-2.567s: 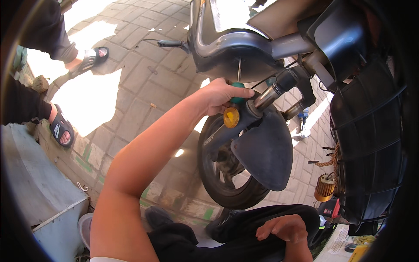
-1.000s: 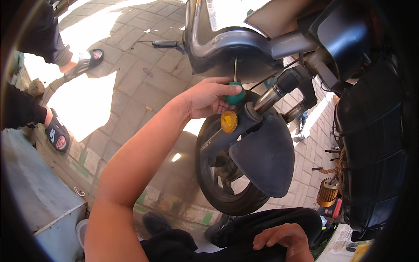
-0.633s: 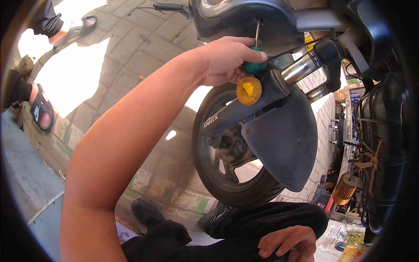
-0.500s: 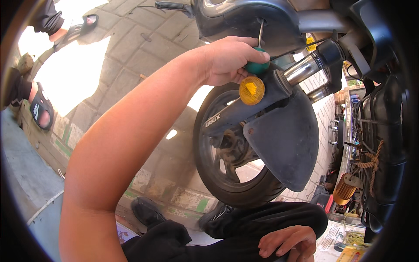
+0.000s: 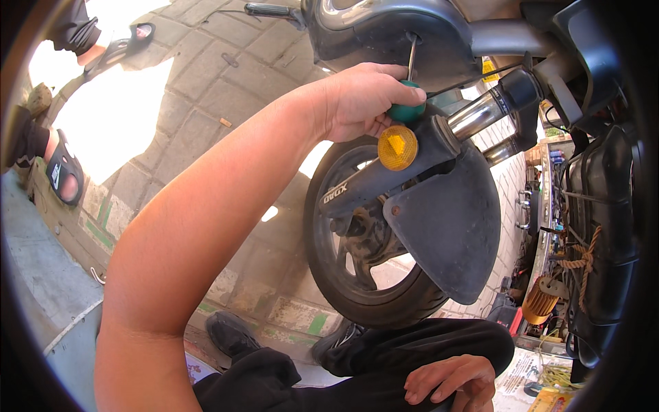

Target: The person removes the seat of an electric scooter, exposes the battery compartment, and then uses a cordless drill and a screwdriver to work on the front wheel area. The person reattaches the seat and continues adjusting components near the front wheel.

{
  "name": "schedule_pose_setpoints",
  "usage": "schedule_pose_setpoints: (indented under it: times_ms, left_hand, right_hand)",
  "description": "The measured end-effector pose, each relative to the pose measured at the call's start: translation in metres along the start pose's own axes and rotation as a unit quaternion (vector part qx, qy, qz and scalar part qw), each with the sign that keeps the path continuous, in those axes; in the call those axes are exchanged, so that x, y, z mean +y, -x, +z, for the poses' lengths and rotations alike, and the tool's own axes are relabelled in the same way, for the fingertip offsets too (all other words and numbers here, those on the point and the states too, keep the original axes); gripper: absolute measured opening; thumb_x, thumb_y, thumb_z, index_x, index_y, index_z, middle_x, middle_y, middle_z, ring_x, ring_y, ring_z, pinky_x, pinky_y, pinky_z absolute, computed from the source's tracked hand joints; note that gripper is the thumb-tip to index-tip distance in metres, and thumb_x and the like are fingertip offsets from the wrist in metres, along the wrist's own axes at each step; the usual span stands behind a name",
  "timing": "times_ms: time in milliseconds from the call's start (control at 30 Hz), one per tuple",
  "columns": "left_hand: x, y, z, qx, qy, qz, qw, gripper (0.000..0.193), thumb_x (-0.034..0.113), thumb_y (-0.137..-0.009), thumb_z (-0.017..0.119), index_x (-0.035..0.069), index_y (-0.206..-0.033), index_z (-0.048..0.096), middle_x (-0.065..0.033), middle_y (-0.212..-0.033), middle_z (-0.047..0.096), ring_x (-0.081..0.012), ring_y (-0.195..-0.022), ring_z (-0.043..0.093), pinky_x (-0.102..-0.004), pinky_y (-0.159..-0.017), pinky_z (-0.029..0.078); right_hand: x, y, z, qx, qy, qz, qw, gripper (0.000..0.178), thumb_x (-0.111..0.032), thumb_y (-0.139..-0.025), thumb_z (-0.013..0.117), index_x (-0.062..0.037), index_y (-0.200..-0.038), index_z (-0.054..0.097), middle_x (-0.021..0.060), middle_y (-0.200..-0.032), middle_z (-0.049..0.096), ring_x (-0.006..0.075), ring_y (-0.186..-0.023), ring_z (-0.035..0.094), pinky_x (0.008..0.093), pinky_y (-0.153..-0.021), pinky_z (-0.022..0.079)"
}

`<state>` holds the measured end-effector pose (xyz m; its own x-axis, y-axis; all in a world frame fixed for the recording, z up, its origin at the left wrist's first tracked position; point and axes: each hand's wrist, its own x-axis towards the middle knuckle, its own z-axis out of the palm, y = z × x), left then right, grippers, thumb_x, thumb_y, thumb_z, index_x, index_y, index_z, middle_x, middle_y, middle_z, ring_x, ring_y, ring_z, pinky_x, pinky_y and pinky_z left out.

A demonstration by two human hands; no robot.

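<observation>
My left hand [image 5: 365, 99] is closed around the green handle of a screwdriver [image 5: 408, 103], thumb lying along the handle. The metal shaft points up, its tip sunk in a hole in the dark front panel [image 5: 384, 38] of a scooter. Just below my fingers is a round amber reflector [image 5: 397, 147] on the fork leg [image 5: 367, 176]. Under the fork stand the front wheel [image 5: 322, 268] and a black mudguard [image 5: 449, 230]. My right hand [image 5: 453, 378] rests on my dark-trousered leg, fingers loosely bent and apart, holding nothing.
At upper left, another person's sandalled foot [image 5: 66, 172] is on the brick paving [image 5: 199, 75]. A dark padded seat-like part with rope [image 5: 583, 257] and a gold ribbed cylinder [image 5: 544, 300] are at the right. A blue-grey surface [image 5: 48, 275] lies at lower left.
My left hand and the screwdriver have shifted down very slightly, as has the reflector. The grip stays the same, and my right hand has barely moved.
</observation>
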<state>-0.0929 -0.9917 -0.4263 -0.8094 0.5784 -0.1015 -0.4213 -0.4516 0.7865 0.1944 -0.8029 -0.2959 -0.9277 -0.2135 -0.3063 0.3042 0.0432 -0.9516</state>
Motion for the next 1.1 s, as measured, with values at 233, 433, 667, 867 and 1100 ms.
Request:
schedule_pose_setpoints:
  times_ms: [233,433,667,867,1100]
  left_hand:
    - [0.002,0.002,-0.002,-0.013,-0.006,0.000,1.000,0.067,0.016,-0.091,0.064,-0.006,-0.145,0.031,-0.0123,-0.123,0.055,-0.0178,-0.104,0.057,-0.0309,-0.093,0.048]
    - [0.000,-0.001,-0.004,-0.067,0.057,0.014,0.996,0.057,0.017,-0.093,0.061,-0.005,-0.140,0.036,-0.0117,-0.117,0.057,-0.0166,-0.095,0.058,-0.0302,-0.087,0.049]
    - [-0.009,-0.005,-0.018,-0.144,0.164,0.034,0.975,0.035,0.019,-0.095,0.060,0.000,-0.122,0.049,-0.0085,-0.100,0.058,-0.0144,-0.084,0.057,-0.0294,-0.077,0.049]
    - [-0.007,-0.006,0.010,0.043,-0.002,0.046,0.998,0.049,0.032,-0.087,0.072,0.000,-0.117,0.050,-0.0086,-0.099,0.059,-0.0127,-0.079,0.057,-0.0252,-0.070,0.049]
    - [0.008,0.000,-0.002,-0.047,0.067,0.019,0.996,0.055,0.032,-0.079,0.080,-0.003,-0.112,0.053,-0.0096,-0.095,0.059,-0.0147,-0.082,0.058,-0.0241,-0.070,0.050]
  right_hand:
    - [0.000,-0.001,0.000,-0.004,0.022,-0.017,1.000,0.050,-0.051,-0.085,0.062,-0.0014,-0.081,0.063,0.0194,-0.075,0.066,0.0327,-0.068,0.063,0.0441,-0.069,0.051]
    - [0.010,-0.006,-0.017,-0.098,-0.020,-0.053,0.994,0.050,-0.050,-0.086,0.064,0.0003,-0.085,0.064,0.0201,-0.080,0.067,0.0332,-0.072,0.064,0.0445,-0.070,0.051]
    - [0.005,-0.002,-0.009,-0.047,-0.006,-0.027,0.999,0.049,-0.049,-0.087,0.061,-0.0002,-0.083,0.063,0.0199,-0.079,0.066,0.0325,-0.071,0.064,0.0443,-0.068,0.051]
    - [-0.005,-0.005,0.003,-0.005,0.043,-0.018,0.999,0.054,-0.052,-0.091,0.053,-0.0005,-0.079,0.061,0.0192,-0.074,0.065,0.0316,-0.068,0.063,0.0433,-0.067,0.051]
    - [-0.003,-0.003,-0.003,-0.024,0.027,-0.032,0.999,0.057,-0.055,-0.090,0.054,0.0013,-0.084,0.061,0.0192,-0.078,0.064,0.0314,-0.070,0.063,0.0428,-0.067,0.051]
